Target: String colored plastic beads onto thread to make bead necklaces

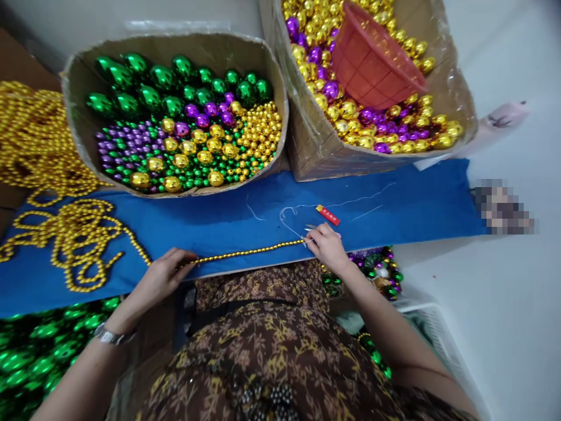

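A string of gold beads (245,253) runs taut along the front of the blue-covered table. Its left part is pinched in my left hand (169,273), and from there it leads back to a heap of gold bead strings (83,240). At the right end of the taut stretch is my right hand (326,247), closed, its fingertips against the last beads. Thin metal tips (311,227) poke out of these fingers and look like thread snips; the rest is hidden in the hand. White thread (284,217) curls away beside them. A small red and yellow label (328,214) lies just beyond.
Behind the table stand a carton (284,111) of green, purple and gold balls and a taller carton (307,146) with a red basket (372,64) on gold balls. More gold strings (39,134) are piled left. Green balls (44,345) fill the lower left; a white crate (442,333) stands right.
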Available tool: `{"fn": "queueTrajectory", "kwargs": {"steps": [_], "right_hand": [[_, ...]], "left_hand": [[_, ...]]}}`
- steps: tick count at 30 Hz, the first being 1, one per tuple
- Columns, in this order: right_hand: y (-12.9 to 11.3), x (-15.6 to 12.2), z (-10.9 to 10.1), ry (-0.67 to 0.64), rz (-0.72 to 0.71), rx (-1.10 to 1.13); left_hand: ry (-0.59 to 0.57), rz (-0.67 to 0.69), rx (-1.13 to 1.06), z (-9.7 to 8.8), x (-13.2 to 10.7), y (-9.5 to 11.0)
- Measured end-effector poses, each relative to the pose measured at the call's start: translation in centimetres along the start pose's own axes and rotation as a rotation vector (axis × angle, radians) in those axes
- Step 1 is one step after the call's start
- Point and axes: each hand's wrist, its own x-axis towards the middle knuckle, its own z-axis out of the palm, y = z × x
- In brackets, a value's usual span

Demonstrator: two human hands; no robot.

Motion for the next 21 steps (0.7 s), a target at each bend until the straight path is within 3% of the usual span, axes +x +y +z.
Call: {"fn": "queueTrajectory", "kwargs": {"steps": [10,21], "right_hand": [[0.7,-0.1,0.6,0.069,-0.105,-0.023],[0.4,-0.1,0.0,0.05,-0.101,-0.059]], "left_hand": [[-0.03,-0.025,-0.048,-0.6,-0.2,0.5],[-0.033,0.058,0.134,-0.5,0.5,1.1]]}}
